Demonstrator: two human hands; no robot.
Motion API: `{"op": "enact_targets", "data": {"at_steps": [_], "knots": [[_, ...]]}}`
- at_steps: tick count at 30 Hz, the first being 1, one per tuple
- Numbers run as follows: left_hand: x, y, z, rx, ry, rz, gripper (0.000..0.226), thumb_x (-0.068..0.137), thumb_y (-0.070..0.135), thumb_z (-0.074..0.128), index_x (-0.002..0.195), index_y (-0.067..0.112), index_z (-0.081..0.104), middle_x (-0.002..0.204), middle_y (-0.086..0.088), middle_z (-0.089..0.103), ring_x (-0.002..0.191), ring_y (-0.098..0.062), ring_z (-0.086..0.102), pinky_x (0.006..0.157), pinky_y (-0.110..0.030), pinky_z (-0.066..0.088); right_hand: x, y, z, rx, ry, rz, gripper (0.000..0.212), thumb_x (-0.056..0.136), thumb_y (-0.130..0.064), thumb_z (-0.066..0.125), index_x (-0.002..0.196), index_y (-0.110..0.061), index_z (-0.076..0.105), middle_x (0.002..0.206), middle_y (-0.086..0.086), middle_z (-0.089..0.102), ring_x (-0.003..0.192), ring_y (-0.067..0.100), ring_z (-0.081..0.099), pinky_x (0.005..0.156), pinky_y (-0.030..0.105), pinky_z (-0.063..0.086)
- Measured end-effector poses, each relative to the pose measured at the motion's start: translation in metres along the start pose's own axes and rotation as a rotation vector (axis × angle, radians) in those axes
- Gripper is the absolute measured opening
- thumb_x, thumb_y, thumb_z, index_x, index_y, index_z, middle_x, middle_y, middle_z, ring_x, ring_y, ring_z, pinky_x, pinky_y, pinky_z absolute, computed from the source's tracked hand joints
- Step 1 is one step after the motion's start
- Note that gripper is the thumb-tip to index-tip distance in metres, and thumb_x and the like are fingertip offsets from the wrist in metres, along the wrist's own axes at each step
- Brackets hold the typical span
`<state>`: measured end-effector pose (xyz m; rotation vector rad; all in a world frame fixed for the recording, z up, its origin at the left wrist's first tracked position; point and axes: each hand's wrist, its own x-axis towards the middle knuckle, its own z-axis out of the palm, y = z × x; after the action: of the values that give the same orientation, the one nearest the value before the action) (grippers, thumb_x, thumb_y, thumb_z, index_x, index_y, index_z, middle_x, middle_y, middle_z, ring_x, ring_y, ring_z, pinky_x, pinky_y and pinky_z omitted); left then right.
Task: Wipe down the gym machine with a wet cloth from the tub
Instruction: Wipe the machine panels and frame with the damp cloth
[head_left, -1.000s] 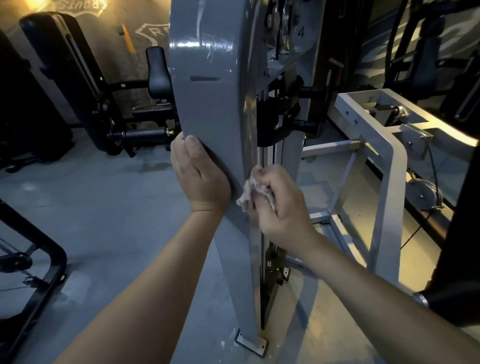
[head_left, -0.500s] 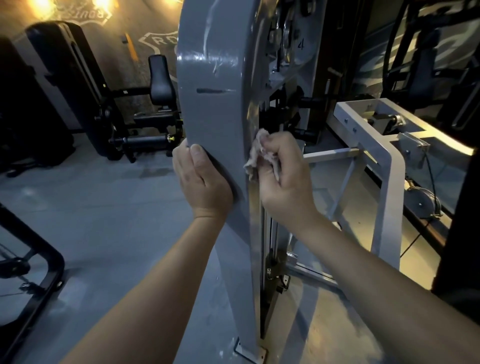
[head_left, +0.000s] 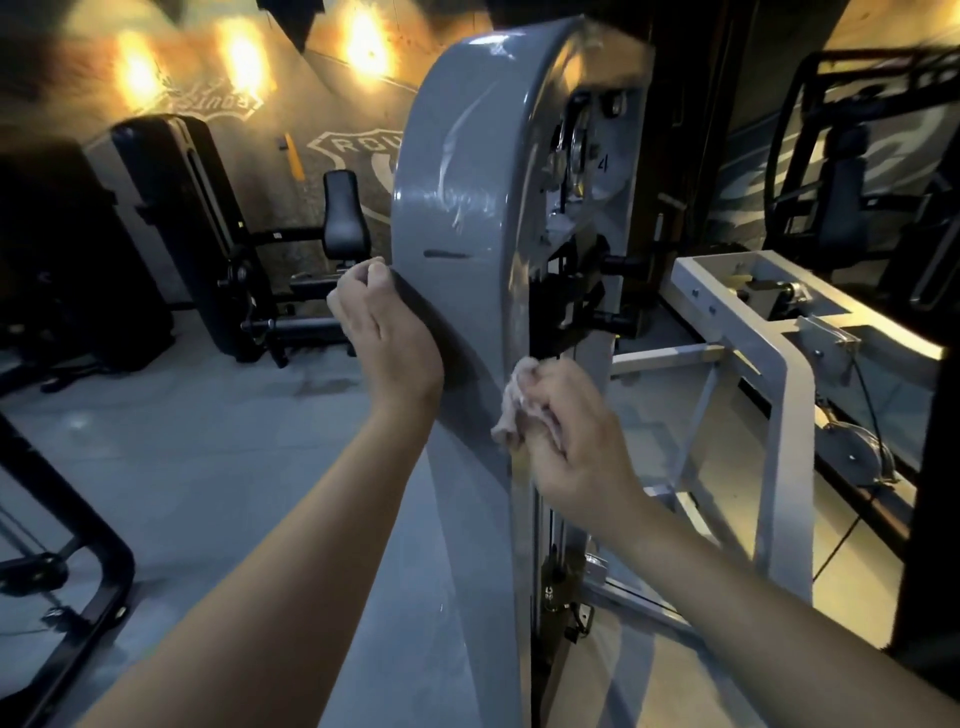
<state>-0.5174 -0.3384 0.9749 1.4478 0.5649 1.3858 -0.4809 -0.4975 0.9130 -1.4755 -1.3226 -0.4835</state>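
Note:
The gym machine's tall grey shroud stands upright in the centre, with wet streaks on its upper face. My left hand grips the shroud's left edge, fingers curled round it. A crumpled pale cloth is bunched in my right hand, which presses it against the shroud's right front edge below the black carriage. The tub is not in view.
A light grey frame with a cable pulley stands right of the shroud. Black machines sit at the back left and far right. A black tube frame lies at lower left. Grey floor stretches between them.
My right hand slid the cloth up the shroud's edge, then back down to mid height. My left hand shifted slightly higher on the left edge. The camera tilted up.

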Motion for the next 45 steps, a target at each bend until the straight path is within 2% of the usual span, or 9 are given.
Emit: {"op": "enact_targets", "data": {"at_steps": [7, 10, 13, 19, 23, 27, 34, 41, 45], "knots": [[0.001, -0.001, 0.012, -0.045, 0.051, -0.021, 0.030, 0.110, 0.032, 0.031, 0.095, 0.018, 0.053, 0.100, 0.006, 0.051, 0.095, -0.012, 0.048, 0.087, -0.026, 0.038, 0.055, 0.007, -0.002, 0.020, 0.242, -0.004, 0.023, 0.097, 0.017, 0.050, 0.089, -0.005, 0.051, 0.089, 0.011, 0.052, 0.076, 0.024, 0.057, 0.067, 0.033, 0.050], [0.001, -0.002, 0.013, -0.023, 0.048, 0.037, 0.033, 0.108, 0.033, 0.029, 0.092, 0.015, 0.052, 0.096, 0.005, 0.051, 0.089, -0.009, 0.047, 0.082, -0.019, 0.036, 0.020, 0.004, 0.008, 0.061, 0.124, -0.087, 0.018, 0.094, 0.021, 0.049, 0.095, 0.003, 0.054, 0.096, 0.008, 0.052, 0.079, 0.022, 0.059, 0.070, 0.033, 0.054], [0.003, -0.005, 0.013, -0.036, 0.050, 0.054, 0.035, 0.104, 0.040, 0.028, 0.088, 0.020, 0.052, 0.097, 0.000, 0.055, 0.093, -0.016, 0.051, 0.088, -0.033, 0.040, 0.016, 0.003, 0.003, 0.038, 0.002, -0.193, 0.024, 0.094, 0.020, 0.047, 0.104, -0.001, 0.054, 0.104, 0.009, 0.051, 0.078, 0.016, 0.060, 0.069, 0.031, 0.056], [0.003, -0.004, 0.013, -0.047, 0.048, 0.037, 0.031, 0.102, 0.040, 0.028, 0.084, 0.028, 0.050, 0.095, 0.006, 0.053, 0.094, -0.015, 0.050, 0.093, -0.036, 0.040, 0.052, 0.009, 0.004, 0.088, 0.193, -0.090, 0.020, 0.094, 0.020, 0.048, 0.102, 0.002, 0.052, 0.093, 0.017, 0.052, 0.080, 0.032, 0.059, 0.069, 0.046, 0.054], [0.005, -0.005, 0.013, -0.028, 0.058, 0.045, 0.031, 0.102, 0.040, 0.027, 0.082, 0.031, 0.048, 0.095, 0.006, 0.054, 0.098, -0.020, 0.051, 0.095, -0.041, 0.041, 0.008, 0.011, 0.009, 0.087, 0.026, -0.100, 0.028, 0.092, 0.023, 0.049, 0.105, -0.002, 0.052, 0.097, 0.013, 0.051, 0.078, 0.023, 0.059, 0.067, 0.041, 0.055], [0.005, -0.007, 0.013, -0.033, 0.043, 0.036, 0.032, 0.102, 0.043, 0.026, 0.083, 0.031, 0.049, 0.095, 0.006, 0.055, 0.100, -0.020, 0.053, 0.095, -0.042, 0.043, 0.054, 0.014, -0.003, 0.060, 0.137, 0.000, 0.021, 0.098, 0.012, 0.047, 0.096, -0.009, 0.046, 0.090, 0.013, 0.050, 0.072, 0.028, 0.057, 0.064, 0.039, 0.054], [0.001, -0.005, 0.015, -0.078, 0.036, 0.016, 0.031, 0.107, 0.034, 0.030, 0.081, 0.045, 0.044, 0.089, 0.019, 0.051, 0.087, 0.015, 0.048, 0.084, -0.012, 0.035, 0.003, 0.009, 0.011, 0.027, 0.040, -0.122, 0.015, 0.097, 0.012, 0.044, 0.102, 0.001, 0.053, 0.094, 0.011, 0.053, 0.084, 0.021, 0.058, 0.078, 0.037, 0.054], [0.003, -0.008, 0.014, -0.066, 0.024, -0.011, 0.030, 0.101, 0.044, 0.027, 0.082, 0.040, 0.049, 0.093, 0.013, 0.055, 0.092, -0.002, 0.052, 0.090, -0.026, 0.040, 0.066, 0.008, 0.001, 0.075, 0.206, -0.022, 0.016, 0.099, 0.013, 0.047, 0.095, -0.002, 0.049, 0.088, 0.013, 0.050, 0.074, 0.028, 0.055, 0.068, 0.034, 0.052], [0.002, -0.004, 0.014, -0.056, 0.029, 0.005, 0.027, 0.101, 0.041, 0.028, 0.081, 0.045, 0.044, 0.089, 0.021, 0.052, 0.092, 0.009, 0.048, 0.090, -0.022, 0.034, 0.010, 0.003, 0.010, 0.051, 0.081, -0.096, 0.020, 0.095, 0.018, 0.050, 0.099, -0.001, 0.052, 0.088, 0.015, 0.055, 0.080, 0.023, 0.061, 0.076, 0.031, 0.054]]}}
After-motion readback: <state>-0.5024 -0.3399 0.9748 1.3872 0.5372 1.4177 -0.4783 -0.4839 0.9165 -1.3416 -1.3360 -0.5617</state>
